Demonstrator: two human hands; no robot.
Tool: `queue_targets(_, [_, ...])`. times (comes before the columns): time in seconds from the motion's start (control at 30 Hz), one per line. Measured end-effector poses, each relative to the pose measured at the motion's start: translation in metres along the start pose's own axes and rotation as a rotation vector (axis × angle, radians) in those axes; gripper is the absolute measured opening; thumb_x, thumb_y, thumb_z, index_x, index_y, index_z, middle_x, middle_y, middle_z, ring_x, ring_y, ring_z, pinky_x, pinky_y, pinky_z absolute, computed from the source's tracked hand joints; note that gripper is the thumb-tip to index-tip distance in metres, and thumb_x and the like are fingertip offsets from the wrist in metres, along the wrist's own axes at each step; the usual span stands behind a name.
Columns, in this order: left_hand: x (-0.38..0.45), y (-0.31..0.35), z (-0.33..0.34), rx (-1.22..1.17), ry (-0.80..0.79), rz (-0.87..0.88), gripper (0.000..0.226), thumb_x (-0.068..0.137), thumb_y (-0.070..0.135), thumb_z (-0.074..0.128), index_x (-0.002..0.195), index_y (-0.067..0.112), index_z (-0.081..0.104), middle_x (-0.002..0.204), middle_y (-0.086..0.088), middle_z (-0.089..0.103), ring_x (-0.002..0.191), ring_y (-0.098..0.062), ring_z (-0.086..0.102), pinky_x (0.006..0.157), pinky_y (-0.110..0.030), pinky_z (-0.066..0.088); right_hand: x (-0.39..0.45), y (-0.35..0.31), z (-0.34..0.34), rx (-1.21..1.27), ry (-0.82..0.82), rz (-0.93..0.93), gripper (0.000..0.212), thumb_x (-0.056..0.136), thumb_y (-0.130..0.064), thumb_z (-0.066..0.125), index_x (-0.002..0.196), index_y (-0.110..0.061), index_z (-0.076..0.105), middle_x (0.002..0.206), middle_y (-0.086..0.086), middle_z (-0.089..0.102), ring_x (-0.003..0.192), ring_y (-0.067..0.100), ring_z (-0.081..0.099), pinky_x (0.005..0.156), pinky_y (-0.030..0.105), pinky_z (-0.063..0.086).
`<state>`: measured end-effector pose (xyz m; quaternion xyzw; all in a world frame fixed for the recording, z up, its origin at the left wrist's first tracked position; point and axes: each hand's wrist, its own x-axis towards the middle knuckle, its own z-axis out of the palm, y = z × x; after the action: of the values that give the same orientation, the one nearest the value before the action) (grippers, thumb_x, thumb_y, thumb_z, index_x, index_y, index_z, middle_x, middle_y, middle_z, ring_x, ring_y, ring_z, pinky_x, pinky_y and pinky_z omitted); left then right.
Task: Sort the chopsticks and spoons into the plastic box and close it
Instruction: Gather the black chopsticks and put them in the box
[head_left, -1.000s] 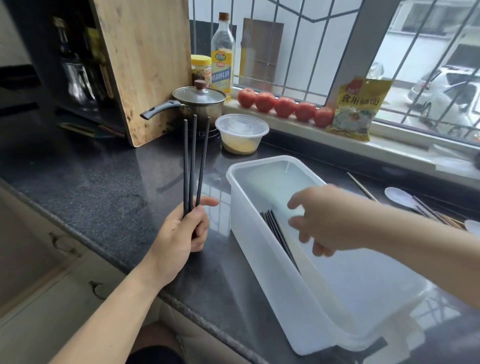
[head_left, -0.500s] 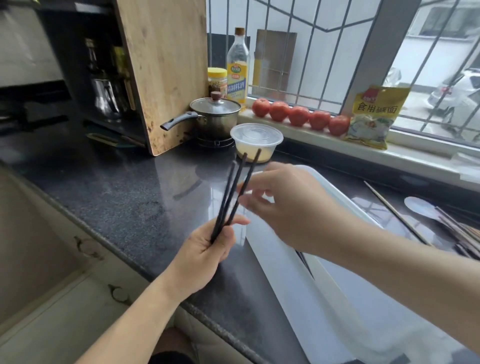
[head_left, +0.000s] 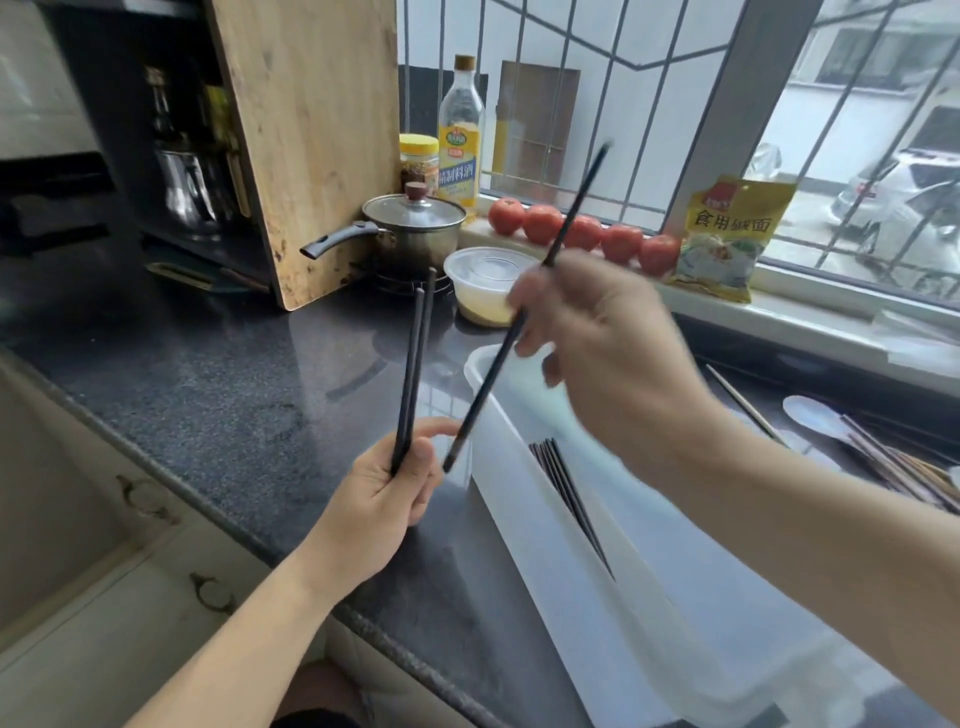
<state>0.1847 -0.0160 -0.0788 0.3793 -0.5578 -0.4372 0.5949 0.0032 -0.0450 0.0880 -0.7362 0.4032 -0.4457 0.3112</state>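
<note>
My left hand (head_left: 382, 496) grips two black chopsticks (head_left: 414, 364) upright over the dark counter, left of the box. My right hand (head_left: 597, 343) pinches a single black chopstick (head_left: 566, 223), tilted with its lower tip close to my left thumb. The white plastic box (head_left: 540, 551) lies open on the counter below my right arm, with several dark chopsticks (head_left: 566, 488) lying inside along its near wall. More chopsticks (head_left: 904, 467) and a white spoon (head_left: 813, 415) lie on the counter to the right of the box.
A lidded pot (head_left: 410, 228) and a clear plastic bowl (head_left: 483, 286) stand behind the box. A wooden cutting board (head_left: 306, 140) leans at the back left. Tomatoes (head_left: 582, 234), an oil bottle (head_left: 460, 135) and a yellow packet (head_left: 727, 239) line the window sill.
My right hand left the box, came to the bundle in my left hand and pulled one chopstick out of it. My left hand now holds two instead of three.
</note>
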Motion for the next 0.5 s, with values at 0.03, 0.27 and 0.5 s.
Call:
queue_targets(0.03, [0.001, 0.001, 0.0, 0.001, 0.042, -0.011, 0.033, 0.1, 0.05, 0.048, 0.112, 0.03, 0.07, 0.066, -0.011, 0.031, 0.049, -0.013, 0.027, 0.045, -0.025, 0.023, 0.004, -0.005, -0.009, 0.076, 0.103, -0.028, 0.028, 0.106, -0.021, 0.049, 0.083, -0.018, 0.063, 0.073, -0.001, 0.064, 0.065, 0.015, 0.062, 0.056, 0.026, 0.047])
queue_targets(0.27, [0.006, 0.001, -0.003, -0.071, 0.087, -0.095, 0.04, 0.098, 0.042, 0.05, 0.119, 0.011, 0.063, 0.07, -0.008, 0.028, 0.049, -0.014, 0.024, 0.048, -0.033, 0.013, 0.017, -0.016, -0.069, -0.515, -0.006, 0.142, 0.035, 0.107, -0.027, 0.047, 0.08, -0.008, 0.061, 0.053, 0.006, 0.067, 0.045, 0.025, 0.067, 0.042, 0.032, 0.053])
queue_targets(0.5, [0.006, 0.002, 0.001, -0.063, 0.085, -0.118, 0.027, 0.102, 0.043, 0.047, 0.1, 0.018, 0.056, 0.069, -0.003, 0.041, 0.051, -0.015, 0.026, 0.046, -0.028, 0.018, -0.013, 0.03, -0.023, -0.984, -0.632, 0.438, 0.034, 0.105, -0.027, 0.046, 0.084, -0.005, 0.061, 0.063, 0.005, 0.074, 0.055, 0.019, 0.072, 0.067, 0.033, 0.062])
